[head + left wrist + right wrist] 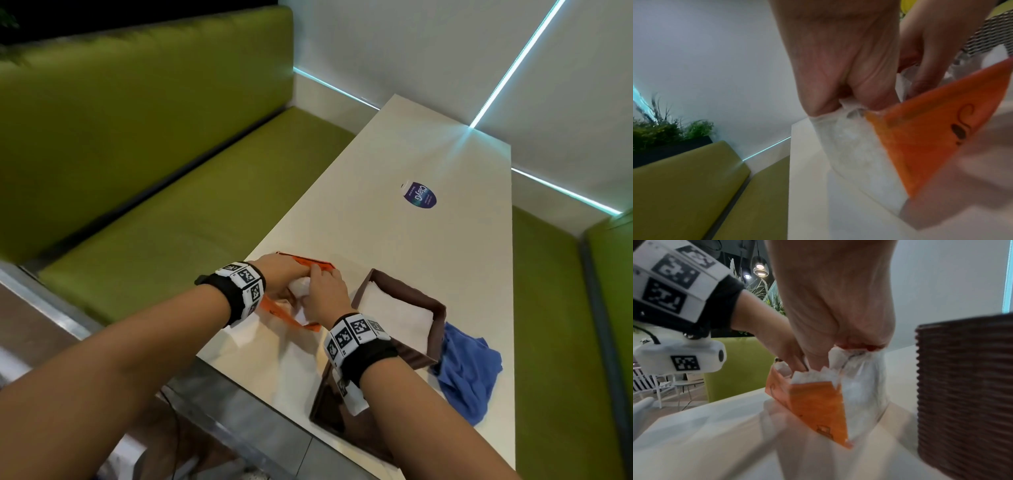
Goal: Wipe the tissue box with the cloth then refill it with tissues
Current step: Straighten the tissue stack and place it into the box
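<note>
An orange and clear plastic tissue pack (310, 264) lies near the table's left edge, and both hands are on it. My left hand (286, 278) pinches the clear wrapper's top; in the left wrist view the left hand (849, 104) bunches the plastic of the tissue pack (920, 146). My right hand (320, 294) grips the wrapper from the other side; in the right wrist view the right hand (856, 346) holds the crumpled top of the tissue pack (818, 402). The brown tissue box (440, 308) stands open to the right with white tissues inside. The blue cloth (469, 368) lies beside it.
The box's brown lid (339, 414) lies flat at the table's near edge under my right forearm. A blue oval sticker (420, 196) is further up the white table (394, 246). Green bench seats (171, 222) flank both sides. The ribbed wall of the brown box (966, 394) stands close on the right.
</note>
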Tool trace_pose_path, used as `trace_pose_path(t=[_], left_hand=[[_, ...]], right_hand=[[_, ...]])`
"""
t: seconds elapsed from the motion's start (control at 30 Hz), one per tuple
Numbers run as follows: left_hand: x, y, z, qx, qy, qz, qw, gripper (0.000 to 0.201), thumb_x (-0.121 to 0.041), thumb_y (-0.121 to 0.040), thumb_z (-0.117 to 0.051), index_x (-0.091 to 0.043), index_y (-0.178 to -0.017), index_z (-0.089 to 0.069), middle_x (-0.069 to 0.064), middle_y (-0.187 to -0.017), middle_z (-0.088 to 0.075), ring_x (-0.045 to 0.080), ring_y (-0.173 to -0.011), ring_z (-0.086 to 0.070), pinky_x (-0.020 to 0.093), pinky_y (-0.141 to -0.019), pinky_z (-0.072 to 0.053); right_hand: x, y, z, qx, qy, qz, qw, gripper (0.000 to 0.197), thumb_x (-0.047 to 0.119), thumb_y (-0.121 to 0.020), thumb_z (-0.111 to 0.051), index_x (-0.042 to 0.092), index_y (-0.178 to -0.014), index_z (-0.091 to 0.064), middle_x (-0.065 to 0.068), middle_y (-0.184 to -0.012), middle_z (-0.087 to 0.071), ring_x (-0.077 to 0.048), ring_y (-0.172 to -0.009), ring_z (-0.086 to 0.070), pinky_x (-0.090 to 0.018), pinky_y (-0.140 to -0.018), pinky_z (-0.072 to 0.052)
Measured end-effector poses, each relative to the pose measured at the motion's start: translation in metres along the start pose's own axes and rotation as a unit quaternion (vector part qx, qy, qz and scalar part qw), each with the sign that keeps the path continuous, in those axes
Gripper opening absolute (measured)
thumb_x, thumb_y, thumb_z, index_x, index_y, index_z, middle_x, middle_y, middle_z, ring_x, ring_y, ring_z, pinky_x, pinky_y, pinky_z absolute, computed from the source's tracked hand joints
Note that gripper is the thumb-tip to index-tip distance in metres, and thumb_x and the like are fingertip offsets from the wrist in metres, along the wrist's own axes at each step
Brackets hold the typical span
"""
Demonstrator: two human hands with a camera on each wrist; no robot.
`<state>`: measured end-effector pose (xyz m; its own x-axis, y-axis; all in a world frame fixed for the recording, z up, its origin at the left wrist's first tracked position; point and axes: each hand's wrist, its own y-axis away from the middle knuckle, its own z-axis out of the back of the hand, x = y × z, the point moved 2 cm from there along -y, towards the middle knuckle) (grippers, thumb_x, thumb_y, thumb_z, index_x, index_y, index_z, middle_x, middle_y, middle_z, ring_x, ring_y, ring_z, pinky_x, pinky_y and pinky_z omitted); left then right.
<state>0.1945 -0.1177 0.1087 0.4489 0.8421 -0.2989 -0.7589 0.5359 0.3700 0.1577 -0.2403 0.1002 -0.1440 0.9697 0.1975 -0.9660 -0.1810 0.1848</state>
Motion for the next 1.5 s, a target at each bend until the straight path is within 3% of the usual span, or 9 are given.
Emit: trace_pose_path(t=[0.1,0.27,0.4,0.57,0.73,0.93,1.2,1.37,1.5], left_hand=[[0.007,0.008,0.001,-0.057,0.003,-0.021,0.998,0.050,-0.028,-0.080,-0.072,-0.027,-0.126,-0.053,-0.005,-0.112,-0.063,0.022,-0.107,-0.060,0.029,-0.080,-0.047],[0.010,0.013,0.011,-0.086,0.018,-0.021,0.996,0.054,-0.034,-0.072,-0.075,-0.034,-0.120,-0.049,-0.011,-0.098,-0.056,0.013,-0.090,-0.051,0.028,-0.062,-0.035],[0.019,0.015,0.026,-0.081,-0.004,0.017,0.997,0.040,-0.033,-0.073,-0.074,-0.028,-0.110,-0.059,-0.007,-0.096,-0.060,0.018,-0.093,-0.058,0.029,-0.067,-0.043],[0.031,0.017,0.038,-0.142,0.174,0.044,0.973,0.038,-0.026,-0.073,-0.082,-0.017,-0.106,-0.065,0.000,-0.093,-0.065,0.020,-0.088,-0.060,0.028,-0.068,-0.047],[0.038,0.023,0.047,-0.184,0.333,0.051,0.924,0.057,-0.018,-0.072,-0.085,-0.017,-0.121,-0.056,0.001,-0.107,-0.064,0.019,-0.095,-0.062,0.024,-0.078,-0.053],[0.035,0.039,0.056,-0.209,0.489,0.035,0.846,0.067,-0.018,-0.075,-0.083,-0.017,-0.131,-0.047,0.000,-0.117,-0.067,0.011,-0.101,-0.067,0.026,-0.083,-0.057],[0.001,0.060,0.068,-0.210,0.617,0.025,0.758,0.057,-0.028,-0.089,-0.068,-0.024,-0.137,-0.038,0.001,-0.120,-0.066,0.010,-0.089,-0.072,0.022,-0.063,-0.058],[-0.030,0.054,0.061,-0.176,0.662,-0.014,0.728,0.064,-0.035,-0.088,-0.067,-0.026,-0.139,-0.030,0.005,-0.122,-0.063,0.021,-0.104,-0.070,0.036,-0.085,-0.058],[-0.050,0.044,0.056,-0.228,0.668,-0.017,0.708,0.054,-0.026,-0.091,-0.067,-0.022,-0.137,-0.039,0.004,-0.114,-0.066,0.015,-0.091,-0.072,0.032,-0.076,-0.061]], right_hand=[[-0.004,0.001,0.005,0.001,-0.037,-0.034,0.999,0.039,0.026,-0.084,-0.063,0.005,-0.114,-0.051,-0.015,-0.117,-0.061,-0.034,-0.115,-0.051,-0.039,-0.090,-0.044],[-0.007,0.000,0.011,-0.003,-0.124,-0.070,0.990,0.031,0.036,-0.070,-0.068,0.010,-0.087,-0.061,-0.011,-0.090,-0.068,-0.031,-0.088,-0.065,-0.028,-0.062,-0.037],[-0.016,0.009,0.021,-0.044,-0.250,-0.113,0.961,0.031,0.025,-0.073,-0.069,0.008,-0.098,-0.060,-0.006,-0.091,-0.064,-0.025,-0.086,-0.060,-0.026,-0.062,-0.037],[-0.022,0.023,0.031,-0.089,-0.477,-0.133,0.864,0.035,0.013,-0.076,-0.071,0.011,-0.108,-0.055,0.000,-0.097,-0.064,-0.021,-0.095,-0.062,-0.032,-0.081,-0.051],[-0.024,0.027,0.041,-0.111,-0.570,-0.110,0.806,0.045,0.015,-0.080,-0.073,0.013,-0.118,-0.049,0.005,-0.102,-0.062,-0.014,-0.096,-0.062,-0.022,-0.076,-0.050],[-0.026,0.027,0.048,-0.123,-0.640,-0.121,0.748,0.063,0.020,-0.071,-0.082,0.023,-0.123,-0.046,0.000,-0.117,-0.060,-0.020,-0.107,-0.063,-0.041,-0.092,-0.055],[-0.030,0.033,0.070,-0.090,-0.746,-0.104,0.652,0.083,0.022,-0.061,-0.091,0.010,-0.131,-0.048,-0.017,-0.125,-0.063,-0.033,-0.109,-0.066,-0.051,-0.090,-0.055],[-0.032,0.048,0.088,-0.078,-0.740,-0.063,0.665,0.059,0.021,-0.076,-0.081,0.006,-0.127,-0.056,-0.016,-0.120,-0.067,-0.033,-0.110,-0.066,-0.050,-0.090,-0.055],[-0.050,0.064,0.095,-0.083,-0.759,-0.094,0.639,0.066,0.023,-0.079,-0.078,0.012,-0.135,-0.046,-0.012,-0.125,-0.064,-0.030,-0.112,-0.064,-0.051,-0.093,-0.054]])
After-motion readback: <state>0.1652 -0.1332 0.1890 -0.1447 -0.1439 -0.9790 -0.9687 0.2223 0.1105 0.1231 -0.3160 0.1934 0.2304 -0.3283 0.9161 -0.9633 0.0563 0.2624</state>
